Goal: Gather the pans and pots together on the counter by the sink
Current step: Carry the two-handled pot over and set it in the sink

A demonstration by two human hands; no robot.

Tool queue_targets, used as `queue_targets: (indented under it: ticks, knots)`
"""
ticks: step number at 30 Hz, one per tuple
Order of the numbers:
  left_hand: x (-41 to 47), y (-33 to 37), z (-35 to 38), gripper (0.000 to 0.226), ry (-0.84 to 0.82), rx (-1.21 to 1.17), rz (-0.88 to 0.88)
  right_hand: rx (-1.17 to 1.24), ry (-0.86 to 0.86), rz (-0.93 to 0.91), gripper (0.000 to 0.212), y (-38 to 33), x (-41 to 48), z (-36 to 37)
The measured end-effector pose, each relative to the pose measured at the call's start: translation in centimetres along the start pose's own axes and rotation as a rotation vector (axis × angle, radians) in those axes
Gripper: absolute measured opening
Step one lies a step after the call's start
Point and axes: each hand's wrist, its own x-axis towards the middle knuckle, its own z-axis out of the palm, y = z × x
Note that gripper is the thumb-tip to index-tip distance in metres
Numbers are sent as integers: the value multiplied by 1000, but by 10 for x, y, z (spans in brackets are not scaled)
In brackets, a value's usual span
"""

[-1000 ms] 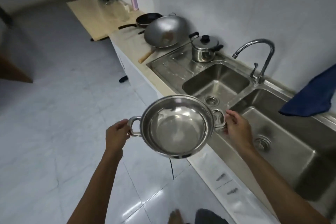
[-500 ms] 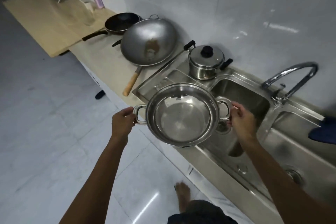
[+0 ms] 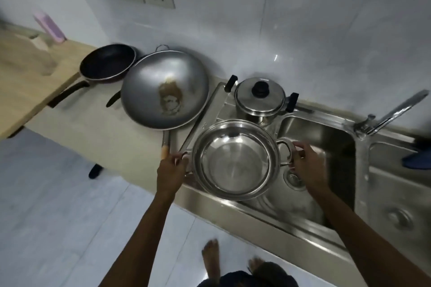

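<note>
The steel pot hangs over the drainboard's front corner, beside the sink basin. Behind it, close, stand the lidded pot and wok; the frying pan sits farther left. Left hand and right hand each grip a side handle, fingers curled shut.

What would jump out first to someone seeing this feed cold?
First, the shiny empty steel pot at centre, held by its two side handles by the left hand and right hand above the sink's drainboard. Behind it a lidded pot stands on the drainboard. To the left, a large wok with a brown stain and a black frying pan sit on the counter against the wall.
</note>
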Motion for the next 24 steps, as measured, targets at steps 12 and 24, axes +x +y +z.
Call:
queue_targets:
  ticks: [12, 24]
  knots:
    - [61, -7, -7, 22, -187, 0, -8, -28, 117, 102, 28, 15, 5, 45]
    - [71, -16, 4, 25, -197, 43, 9, -195, 129, 136, 25, 19, 0, 54]
